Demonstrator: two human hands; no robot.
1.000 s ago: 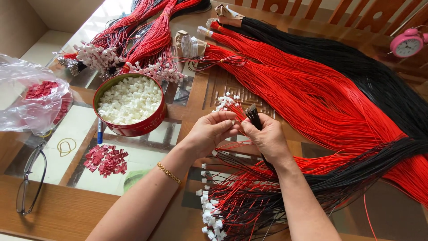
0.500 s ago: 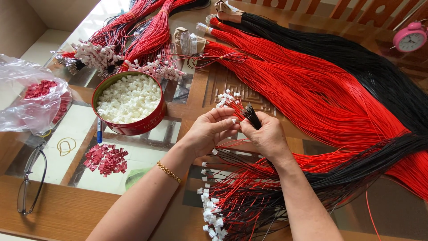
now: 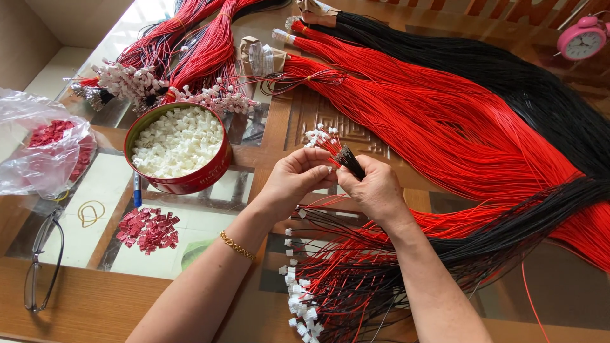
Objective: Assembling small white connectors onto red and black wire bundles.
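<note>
**Wire bundle between my two hands, tips pointing up and away**

The small bundle of wires (image 3: 340, 152) sits between my hands above the middle of the table, its long axis slanting from my right hand up and to the left, away from me. The black ends stand just at my right fingers; the red strands fan past them and finish in little white plugs (image 3: 316, 136).

My right hand (image 3: 375, 188) is closed around the lower part of the bundle, thumb and fingers pinching it. My left hand (image 3: 294, 181) is curled too, its fingertips meeting the bundle from the left side; it looks to pinch something small and white there, though I cannot tell exactly what. Both hands touch the bundle, the right one carrying it.

To my left stands the round red tin (image 3: 180, 184) of white plugs, nearer my left hand. Below my wrists lies a heap of finished wires (image 3: 330, 286); long red and black wire hanks (image 3: 457, 121) stretch off to the right.
</note>
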